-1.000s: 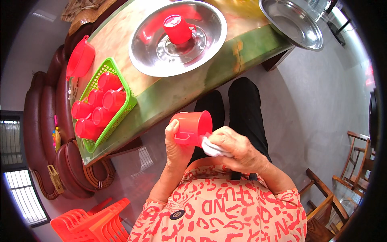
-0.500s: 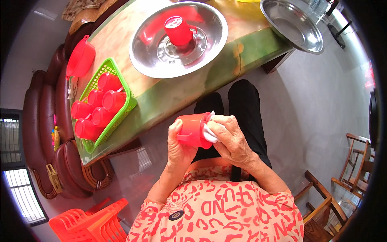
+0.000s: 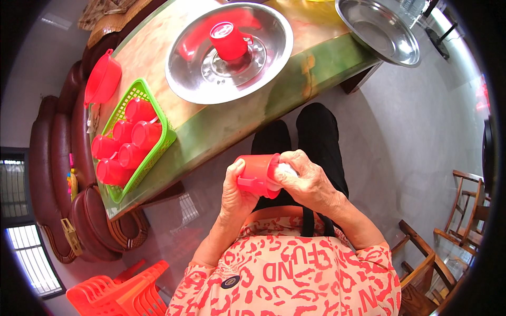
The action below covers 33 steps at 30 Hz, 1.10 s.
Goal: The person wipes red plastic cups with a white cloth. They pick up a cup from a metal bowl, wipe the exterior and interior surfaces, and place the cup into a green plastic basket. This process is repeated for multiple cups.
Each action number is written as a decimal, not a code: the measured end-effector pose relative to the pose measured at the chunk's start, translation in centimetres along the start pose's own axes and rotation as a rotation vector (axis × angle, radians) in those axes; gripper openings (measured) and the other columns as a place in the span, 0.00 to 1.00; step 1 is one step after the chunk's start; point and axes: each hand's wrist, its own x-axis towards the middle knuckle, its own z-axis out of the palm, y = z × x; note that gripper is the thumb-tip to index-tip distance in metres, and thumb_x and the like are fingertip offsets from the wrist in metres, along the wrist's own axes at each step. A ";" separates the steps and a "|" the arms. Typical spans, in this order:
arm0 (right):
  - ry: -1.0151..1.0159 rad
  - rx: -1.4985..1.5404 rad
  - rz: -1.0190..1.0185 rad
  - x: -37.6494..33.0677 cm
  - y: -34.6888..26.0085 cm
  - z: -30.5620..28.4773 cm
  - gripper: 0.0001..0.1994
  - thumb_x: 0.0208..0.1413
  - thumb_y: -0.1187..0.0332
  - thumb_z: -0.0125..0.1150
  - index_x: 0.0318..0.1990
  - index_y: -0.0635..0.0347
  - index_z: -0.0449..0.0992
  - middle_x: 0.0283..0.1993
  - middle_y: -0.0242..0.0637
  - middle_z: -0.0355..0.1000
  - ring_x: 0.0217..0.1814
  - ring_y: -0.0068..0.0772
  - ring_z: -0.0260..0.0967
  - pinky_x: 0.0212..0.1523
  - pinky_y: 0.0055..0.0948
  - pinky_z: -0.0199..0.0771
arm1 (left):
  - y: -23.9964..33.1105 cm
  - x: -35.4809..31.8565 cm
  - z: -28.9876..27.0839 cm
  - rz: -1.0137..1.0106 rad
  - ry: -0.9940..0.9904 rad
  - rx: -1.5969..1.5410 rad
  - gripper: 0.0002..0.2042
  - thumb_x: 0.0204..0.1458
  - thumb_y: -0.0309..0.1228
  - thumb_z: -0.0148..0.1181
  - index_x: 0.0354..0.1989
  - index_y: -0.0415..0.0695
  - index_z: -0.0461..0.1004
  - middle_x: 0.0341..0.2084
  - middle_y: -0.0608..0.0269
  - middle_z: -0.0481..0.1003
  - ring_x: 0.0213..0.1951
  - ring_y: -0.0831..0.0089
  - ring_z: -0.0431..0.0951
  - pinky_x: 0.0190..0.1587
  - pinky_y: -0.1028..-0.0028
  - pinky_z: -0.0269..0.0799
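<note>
left hand (image 3: 235, 192) grips the red cup (image 3: 256, 174) sideways; right hand (image 3: 304, 180) pinches a white cloth (image 3: 288, 169) at its mouth

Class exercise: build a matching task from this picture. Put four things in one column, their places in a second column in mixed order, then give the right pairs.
1 red cup
2 upside-down red cup
3 green basket
4 empty steel basin

a in the big steel basin
b table's left end, full of red cups
c table's right end
d between left hand and right hand

Pairs: 1-d, 2-a, 3-b, 4-c
</note>
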 end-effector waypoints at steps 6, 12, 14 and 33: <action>0.104 -0.177 -0.214 1.6 -0.5 -0.3 0.19 0.36 0.71 0.64 0.42 0.53 0.76 0.46 0.43 0.66 0.42 0.41 0.67 0.36 0.33 0.77 | 0.0 0.1 -0.2 -0.032 -0.021 -0.122 0.21 0.54 0.45 0.53 0.47 0.39 0.71 0.41 0.56 0.77 0.43 0.66 0.78 0.50 0.64 0.74; 0.021 -0.223 -0.058 1.5 0.6 0.1 0.18 0.41 0.72 0.63 0.44 0.56 0.75 0.47 0.45 0.65 0.44 0.45 0.68 0.36 0.35 0.79 | 0.5 -0.2 0.2 0.039 -0.019 0.003 0.21 0.54 0.44 0.54 0.47 0.40 0.70 0.42 0.57 0.77 0.43 0.65 0.78 0.50 0.64 0.73; 0.016 -0.129 0.074 1.1 0.2 0.3 0.15 0.44 0.73 0.61 0.42 0.60 0.74 0.46 0.47 0.65 0.42 0.46 0.70 0.35 0.35 0.79 | 0.6 -0.3 0.3 0.075 -0.020 0.055 0.20 0.53 0.43 0.55 0.47 0.40 0.70 0.42 0.58 0.77 0.44 0.65 0.78 0.50 0.64 0.73; -0.170 0.052 0.170 0.5 -1.5 1.3 0.07 0.42 0.76 0.57 0.32 0.66 0.73 0.34 0.49 0.70 0.37 0.49 0.72 0.37 0.39 0.76 | -0.9 0.4 -0.8 0.182 0.032 0.188 0.21 0.52 0.43 0.53 0.48 0.39 0.68 0.41 0.56 0.75 0.44 0.67 0.76 0.50 0.65 0.71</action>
